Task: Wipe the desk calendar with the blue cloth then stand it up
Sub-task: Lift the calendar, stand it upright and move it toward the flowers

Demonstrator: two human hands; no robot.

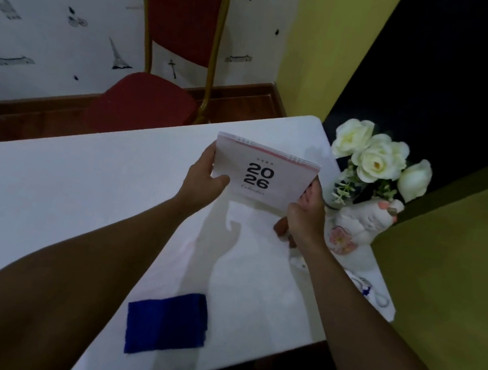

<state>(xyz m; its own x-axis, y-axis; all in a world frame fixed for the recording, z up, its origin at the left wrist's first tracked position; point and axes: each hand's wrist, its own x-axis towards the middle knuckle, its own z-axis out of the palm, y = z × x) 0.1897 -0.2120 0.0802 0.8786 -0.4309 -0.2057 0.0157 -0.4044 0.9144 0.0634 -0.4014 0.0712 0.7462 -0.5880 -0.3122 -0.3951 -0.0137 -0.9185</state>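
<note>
Now left hand (pixel 205 175) and right hand (pixel 308 210) grip the calendar (pixel 262 171) between them.

Clearance: table (pixel 41 189) left and centre open.
Right edge obstructed by white flowers (pixel 376 155) and ceramic figure (pixel 358 226); blue cloth (pixel 166 322) occupies near edge.

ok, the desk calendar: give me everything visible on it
The desk calendar is a pale pink-white card block, cover printed "2026" in bold black with a faint script word beneath. A spiral binding and pink edge run along its top. It is held upright and slightly tilted over the white table, the left hand gripping its left edge and the right hand its lower right corner. Whether its base touches the table cannot be told.
</note>
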